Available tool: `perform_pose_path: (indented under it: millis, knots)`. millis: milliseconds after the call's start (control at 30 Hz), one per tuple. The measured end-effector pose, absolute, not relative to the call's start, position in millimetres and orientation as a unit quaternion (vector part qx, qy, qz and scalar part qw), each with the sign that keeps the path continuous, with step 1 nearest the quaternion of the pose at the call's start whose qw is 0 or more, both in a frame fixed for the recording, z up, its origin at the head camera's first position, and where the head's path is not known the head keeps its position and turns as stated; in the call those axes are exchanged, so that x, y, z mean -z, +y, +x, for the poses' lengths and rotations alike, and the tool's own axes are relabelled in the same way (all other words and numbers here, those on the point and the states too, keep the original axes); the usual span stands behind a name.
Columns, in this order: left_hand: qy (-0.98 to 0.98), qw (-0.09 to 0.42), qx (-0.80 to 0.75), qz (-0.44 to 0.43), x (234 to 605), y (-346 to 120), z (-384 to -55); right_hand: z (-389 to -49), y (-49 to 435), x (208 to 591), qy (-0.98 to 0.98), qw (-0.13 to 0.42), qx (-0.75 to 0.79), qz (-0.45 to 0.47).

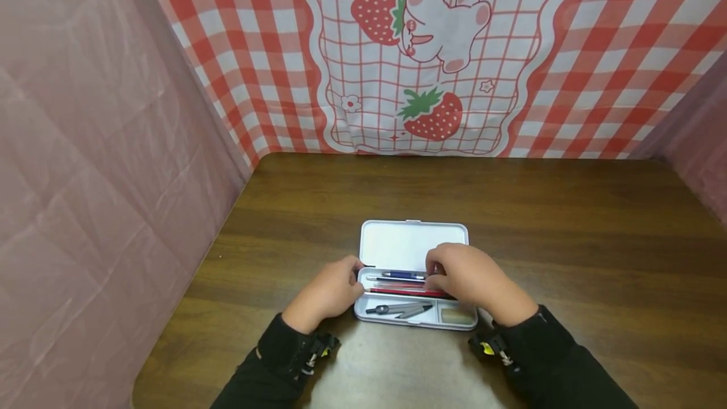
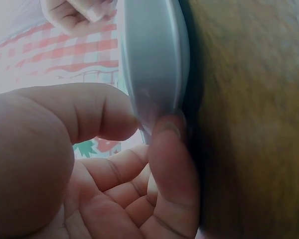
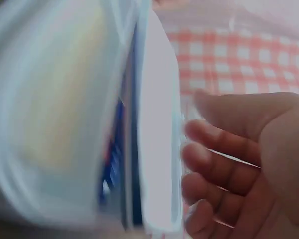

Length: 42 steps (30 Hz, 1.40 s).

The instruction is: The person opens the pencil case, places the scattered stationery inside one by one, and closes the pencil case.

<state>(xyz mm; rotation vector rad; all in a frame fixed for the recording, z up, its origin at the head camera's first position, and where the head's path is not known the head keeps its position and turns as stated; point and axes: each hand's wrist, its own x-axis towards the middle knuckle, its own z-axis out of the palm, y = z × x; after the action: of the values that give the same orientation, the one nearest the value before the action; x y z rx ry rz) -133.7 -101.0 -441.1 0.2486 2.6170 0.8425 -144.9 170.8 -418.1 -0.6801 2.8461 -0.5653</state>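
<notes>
A white pencil case (image 1: 409, 324) lies with its lid (image 1: 392, 242) folded back on the table. In its rear compartment are a dark blue pen (image 1: 400, 275), a red pencil (image 1: 397, 293) and other slim items. A grey drawing compass (image 1: 394, 309) and a pale, eraser-like block (image 1: 459, 316) occupy the front compartments. My left hand (image 1: 329, 289) pinches the left end of the case between thumb and finger. Above the right end of the rear compartment is my right hand (image 1: 474, 276); the right wrist view shows its fingers loosely bent, with nothing between them.
A brown wooden table (image 1: 284, 219) lies under the case. Behind it hangs a red checked cloth (image 1: 255, 49) with strawberry prints, and pink fabric (image 1: 102, 175) covers the left side.
</notes>
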Motion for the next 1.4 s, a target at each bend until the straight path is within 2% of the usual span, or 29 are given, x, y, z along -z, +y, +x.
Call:
perform_pose_path:
  millis: [267,433,533,633,767,867,1000,1400]
  knots:
    - [0.933,0.184,-0.297,0.091,440.4,-99.8,-135.0,-162.7,221.0,409.7,0.952,0.014,0.284,-0.113]
    - [0.928,0.185,-0.310,0.094,441.5,-101.7,-136.5,-172.7,235.7,421.2,0.930,0.003,0.365,-0.035]
    - [0.921,0.186,-0.323,0.109,441.8,-105.7,-137.9,-178.7,236.0,428.9,0.900,0.040,0.434,0.000]
    - [0.905,0.201,-0.351,0.133,441.3,-110.9,-138.6,-184.4,238.1,436.0,0.860,0.114,0.497,-0.007]
    - [0.873,0.233,-0.396,0.164,440.8,-116.0,-139.3,-186.9,252.6,441.7,0.815,0.213,0.534,-0.075]
    - [0.863,0.243,-0.406,0.178,440.7,-117.5,-139.8,-185.4,266.1,442.0,0.798,0.249,0.533,-0.130]
    - [0.870,0.244,-0.390,0.178,440.7,-117.9,-139.2,-184.0,272.4,440.5,0.800,0.262,0.514,-0.168]
    - [0.875,0.252,-0.374,0.176,441.8,-118.5,-137.7,-182.3,263.6,444.1,0.824,0.239,0.491,-0.150]
